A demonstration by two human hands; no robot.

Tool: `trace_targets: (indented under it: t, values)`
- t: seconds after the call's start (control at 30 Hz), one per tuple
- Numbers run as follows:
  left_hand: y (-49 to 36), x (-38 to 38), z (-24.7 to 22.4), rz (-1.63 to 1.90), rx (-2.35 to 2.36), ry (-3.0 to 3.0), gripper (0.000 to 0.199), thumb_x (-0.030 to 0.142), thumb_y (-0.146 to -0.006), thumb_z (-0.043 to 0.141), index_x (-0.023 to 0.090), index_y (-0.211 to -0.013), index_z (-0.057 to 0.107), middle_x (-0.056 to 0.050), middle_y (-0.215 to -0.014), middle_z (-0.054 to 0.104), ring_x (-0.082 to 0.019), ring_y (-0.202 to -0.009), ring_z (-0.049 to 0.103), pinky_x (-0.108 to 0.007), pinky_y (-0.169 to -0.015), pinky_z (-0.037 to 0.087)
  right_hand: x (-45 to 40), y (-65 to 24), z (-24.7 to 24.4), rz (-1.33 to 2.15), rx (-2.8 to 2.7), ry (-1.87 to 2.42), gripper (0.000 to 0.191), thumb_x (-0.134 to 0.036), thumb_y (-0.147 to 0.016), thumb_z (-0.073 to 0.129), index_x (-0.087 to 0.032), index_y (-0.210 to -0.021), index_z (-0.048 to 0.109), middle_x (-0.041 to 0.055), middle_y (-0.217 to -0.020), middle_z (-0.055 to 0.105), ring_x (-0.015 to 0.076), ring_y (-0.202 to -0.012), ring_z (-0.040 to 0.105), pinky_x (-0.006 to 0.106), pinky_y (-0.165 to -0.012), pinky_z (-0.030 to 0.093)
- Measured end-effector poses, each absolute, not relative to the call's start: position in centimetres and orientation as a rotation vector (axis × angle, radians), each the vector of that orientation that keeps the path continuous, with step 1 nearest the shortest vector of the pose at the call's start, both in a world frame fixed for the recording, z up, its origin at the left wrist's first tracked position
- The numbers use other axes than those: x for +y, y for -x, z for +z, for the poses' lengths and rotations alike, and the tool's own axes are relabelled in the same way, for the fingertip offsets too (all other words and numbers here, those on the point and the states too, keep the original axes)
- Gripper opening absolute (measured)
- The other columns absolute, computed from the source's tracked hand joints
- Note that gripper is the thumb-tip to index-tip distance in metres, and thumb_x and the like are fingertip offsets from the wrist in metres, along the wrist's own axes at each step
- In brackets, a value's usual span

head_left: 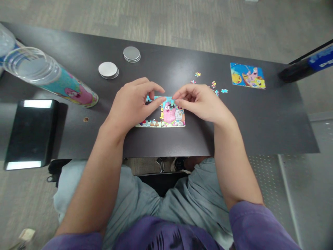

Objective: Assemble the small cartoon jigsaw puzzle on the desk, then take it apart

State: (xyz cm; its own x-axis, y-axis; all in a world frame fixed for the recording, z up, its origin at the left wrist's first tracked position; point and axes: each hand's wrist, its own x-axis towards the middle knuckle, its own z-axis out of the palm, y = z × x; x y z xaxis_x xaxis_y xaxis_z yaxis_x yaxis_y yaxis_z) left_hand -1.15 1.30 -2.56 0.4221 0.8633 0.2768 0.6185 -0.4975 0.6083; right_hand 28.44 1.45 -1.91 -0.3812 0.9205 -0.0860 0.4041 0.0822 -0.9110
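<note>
both hands, left hand (132, 102) and right hand (199, 102), pinch fingertips on the flimsy cartoon puzzle (166, 116), loose pieces (214, 86) at 2 o'clock, best nudged by edges

puzzle (169, 116): pink and white cartoon figures on sky blue
counter (260, 118): matt black
tube (70, 86): turquoise – pink figure printed
lids (108, 69): silver-grey
card (247, 75): blue, yellow – cartoon print
loose pieces (214, 86): multicoloured

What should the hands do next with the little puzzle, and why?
Probably press down at the top edge of the small puzzle. Both the left hand and the right hand have fingertips meeting there, as if seating a piece, though the piece itself is hidden. After that, a few loose pieces lie to the right on the table.
</note>
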Motion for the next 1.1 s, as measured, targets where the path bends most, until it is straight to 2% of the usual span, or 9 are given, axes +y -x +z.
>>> trace_targets:
  t: [0.13,0.3,0.47,0.67,0.9,1.1]
  values:
    - [1.1,1.4,-2.8,0.673,1.252,-2.279,0.031,0.058,-0.114,0.088,0.031,-0.128,0.097,-0.003,-0.104,0.083,-0.026,-0.09,0.073,-0.04,-0.083,0.052,1.5,-28.3,-2.0,1.242,-1.904,1.331,0.022,-0.048,-0.1,0.107,-0.035,-0.101,0.09,0.0057,-0.095,0.083,0.036,-0.097,0.078,0.051,-0.086,0.062]
    - [0.8,1.5,-3.0,0.605,1.22,-2.29,0.023,0.043,-0.11,0.087,0.03,-0.125,0.098,-0.003,-0.104,0.083,-0.024,-0.087,0.073,-0.037,-0.08,0.048,1.4,-28.0,-2.0,1.17,-1.962,1.356,0.023,-0.05,-0.099,0.101,-0.031,-0.104,0.088,0.0048,-0.091,0.083,0.0326,-0.091,0.076,0.046,-0.083,0.06]
    - [0.8,1.6,-3.3,0.615,1.206,-2.285,0.021,0.039,-0.107,0.089,0.029,-0.124,0.098,-0.003,-0.104,0.083,-0.023,-0.087,0.073,-0.037,-0.079,0.047,1.2,-27.8,-1.9,1.098,-2.006,1.409,0.015,-0.041,-0.102,0.097,-0.029,-0.105,0.088,0.0043,-0.085,0.08,0.0311,-0.086,0.074,0.045,-0.081,0.06]
    - [0.8,1.7,-3.4,0.615,1.211,-2.286,0.02,0.038,-0.107,0.089,0.03,-0.123,0.098,-0.002,-0.104,0.083,-0.023,-0.087,0.073,-0.037,-0.08,0.048,1.1,-27.5,-1.8,1.037,-2.026,1.43,0.012,-0.025,-0.099,0.096,-0.029,-0.105,0.087,0.0035,-0.092,0.079,0.0307,-0.089,0.076,0.046,-0.084,0.059]
    - [0.9,1.6,-3.0,0.627,1.239,-2.29,0.021,0.041,-0.111,0.084,0.03,-0.122,0.098,-0.003,-0.101,0.083,-0.025,-0.087,0.072,-0.039,-0.081,0.051,1.4,-29.4,-0.8,0.813,-1.877,1.369,0.01,-0.024,-0.108,0.094,-0.029,-0.103,0.086,0.0008,-0.091,0.078,0.023,-0.077,0.064,0.042,-0.078,0.051]
    - [1.5,1.5,-2.7,0.688,1.297,-2.258,0.022,0.038,-0.114,0.078,0.03,-0.117,0.097,-0.004,-0.101,0.082,-0.024,-0.083,0.067,-0.042,-0.079,0.048,2.2,-34.9,1.1,0.487,-1.654,1.407,0.024,-0.001,-0.098,0.087,-0.026,-0.099,0.087,0.0018,-0.093,0.084,0.0195,-0.08,0.067,0.038,-0.076,0.047]
